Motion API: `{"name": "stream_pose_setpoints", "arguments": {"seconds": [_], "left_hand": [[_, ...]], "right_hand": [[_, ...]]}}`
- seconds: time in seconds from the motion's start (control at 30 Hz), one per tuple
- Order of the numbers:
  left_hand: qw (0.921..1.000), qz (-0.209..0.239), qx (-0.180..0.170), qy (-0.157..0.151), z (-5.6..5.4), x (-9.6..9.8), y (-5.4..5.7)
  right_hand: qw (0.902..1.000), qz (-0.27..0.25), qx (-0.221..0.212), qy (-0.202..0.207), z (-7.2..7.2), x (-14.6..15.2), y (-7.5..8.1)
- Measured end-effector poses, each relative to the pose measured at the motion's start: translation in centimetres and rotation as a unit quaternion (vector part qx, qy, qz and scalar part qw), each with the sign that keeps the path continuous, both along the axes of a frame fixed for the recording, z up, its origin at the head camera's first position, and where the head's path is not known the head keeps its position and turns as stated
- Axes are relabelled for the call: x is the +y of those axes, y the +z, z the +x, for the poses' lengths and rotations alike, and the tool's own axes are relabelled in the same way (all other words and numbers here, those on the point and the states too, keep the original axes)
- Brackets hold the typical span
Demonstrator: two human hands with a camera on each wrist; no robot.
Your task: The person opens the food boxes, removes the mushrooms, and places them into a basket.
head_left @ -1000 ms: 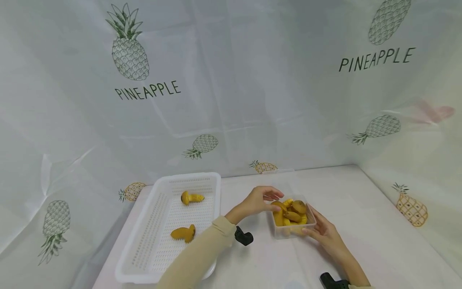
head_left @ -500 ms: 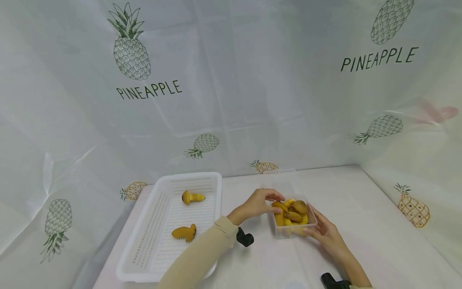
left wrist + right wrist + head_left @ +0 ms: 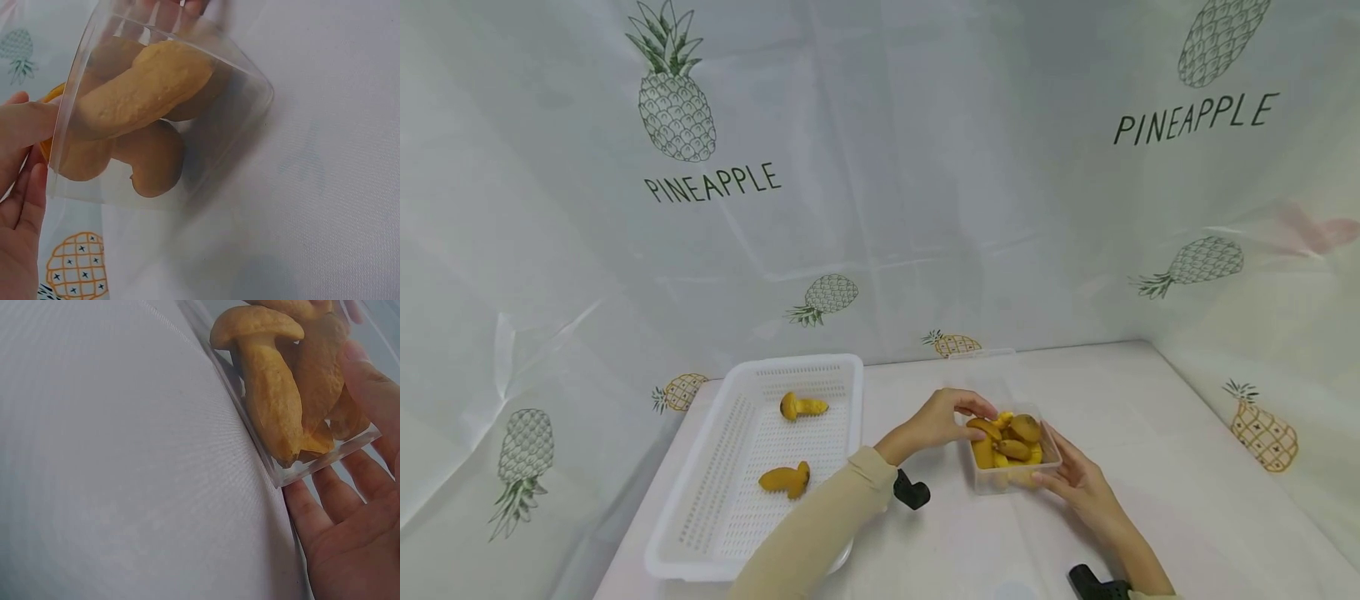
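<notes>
A clear plastic box (image 3: 992,481) full of several yellow-brown mushrooms (image 3: 1017,450) stands on the table. Over its left rim, my left hand (image 3: 934,423) pinches a mushroom (image 3: 984,429) between thumb and fingers. That mushroom's orange-yellow edge (image 3: 52,94) shows beside the thumb in the left wrist view, the rest being partly hidden behind the box wall. My right hand (image 3: 1084,492) grips the box at its right front corner, thumb on the front wall and fingers along the right side. Through the wall, the right wrist view shows an upright mushroom (image 3: 269,381) with a broad cap.
On the left lies a white perforated basket (image 3: 658,557), holding one mushroom (image 3: 802,407) towards the back and another (image 3: 786,480) nearer the front. The box's clear lid (image 3: 981,354) stands open behind it. A pineapple-print sheet (image 3: 880,167) hangs behind the table.
The left fingers have moved slightly in towards the mushroom at the box's left side. The right hand keeps its hold on the box, and the head view has shifted a little.
</notes>
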State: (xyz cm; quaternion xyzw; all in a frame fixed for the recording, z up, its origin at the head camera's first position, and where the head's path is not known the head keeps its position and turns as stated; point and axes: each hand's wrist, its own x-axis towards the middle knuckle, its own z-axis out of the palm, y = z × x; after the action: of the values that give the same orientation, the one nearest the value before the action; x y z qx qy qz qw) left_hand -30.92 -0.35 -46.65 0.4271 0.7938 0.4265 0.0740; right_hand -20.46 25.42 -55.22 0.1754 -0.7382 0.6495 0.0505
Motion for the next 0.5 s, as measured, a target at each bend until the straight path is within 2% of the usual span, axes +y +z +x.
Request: {"name": "stream_pose_setpoints", "arguments": {"seconds": [0.23, 0.5], "left_hand": [[0.9999, 0.010, -0.010, -0.006, 0.09, 0.14, 0.13], [0.9996, -0.026, 0.009, -0.004, 0.33, 0.08, 0.23]], "right_hand": [[1.0000, 0.001, 0.006, 0.004, -0.05, 0.08, 0.12], [0.9997, -0.008, 0.019, 0.016, -0.07, 0.15, -0.04]]}}
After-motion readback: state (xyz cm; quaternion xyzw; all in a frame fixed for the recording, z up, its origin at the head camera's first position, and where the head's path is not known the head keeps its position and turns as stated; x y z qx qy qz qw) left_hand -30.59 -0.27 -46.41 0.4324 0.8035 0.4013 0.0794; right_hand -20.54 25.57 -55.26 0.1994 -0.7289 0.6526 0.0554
